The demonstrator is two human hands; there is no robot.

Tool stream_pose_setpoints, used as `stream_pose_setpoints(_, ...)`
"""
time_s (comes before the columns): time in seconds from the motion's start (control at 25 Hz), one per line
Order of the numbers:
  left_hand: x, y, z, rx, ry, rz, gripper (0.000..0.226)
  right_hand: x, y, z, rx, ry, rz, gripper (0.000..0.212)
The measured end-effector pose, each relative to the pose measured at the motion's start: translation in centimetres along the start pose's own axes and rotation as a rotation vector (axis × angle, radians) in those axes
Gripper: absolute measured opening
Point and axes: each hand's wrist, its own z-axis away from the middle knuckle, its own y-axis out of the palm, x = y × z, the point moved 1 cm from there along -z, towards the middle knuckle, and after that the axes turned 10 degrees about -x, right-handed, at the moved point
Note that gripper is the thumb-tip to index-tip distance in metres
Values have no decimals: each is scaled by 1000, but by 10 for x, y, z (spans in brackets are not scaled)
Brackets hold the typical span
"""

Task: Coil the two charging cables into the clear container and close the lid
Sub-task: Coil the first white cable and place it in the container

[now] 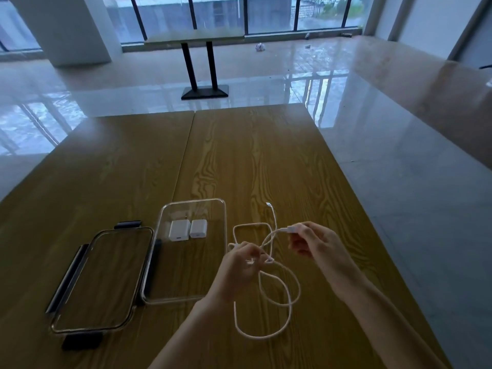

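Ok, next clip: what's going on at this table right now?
A person is gathering white charging cable above a wooden table. The right hand pinches a connector end; the left hand grips cable strands, with loops trailing on the table. The clear container sits open, holding two white charger plugs but no cable yet. Its lid lies beside it on the left.

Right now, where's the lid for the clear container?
The lid lies flat on the wooden table, at the left of the head view, right beside the open clear container on its left.
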Motion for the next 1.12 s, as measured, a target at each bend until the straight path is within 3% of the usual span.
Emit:
stream_pose_setpoints(0.16, -23, -20, 4, -98, 12, 75, 14, 13, 4, 5, -32, 44, -159, 25)
stream_pose_setpoints(0.36, -51, -47, 1, -210, -198, 650, 23, 18, 11, 15, -6, -37, -92, 15)
stream_pose_setpoints(0.56, -72, -60, -2, -152, -406, 1105, 26, 10, 36, 26, 150, -114, -54, 13)
stream_pose_setpoints(0.72, -73, -64, -4, -127, -511, 1143, 39, 2, 55, 28, 216, -123, 4, 12)
stream_pose_setpoints(0.88, -74, -66, -7, -242, -566, 1313, 32, -7, 64, 32, 243, -152, 105, 12)
stream_pose_setpoints(1.12, -67, -69, -12, -223, -570, 1283, 19, -8, 70, 41, 352, -75, -13, 16)
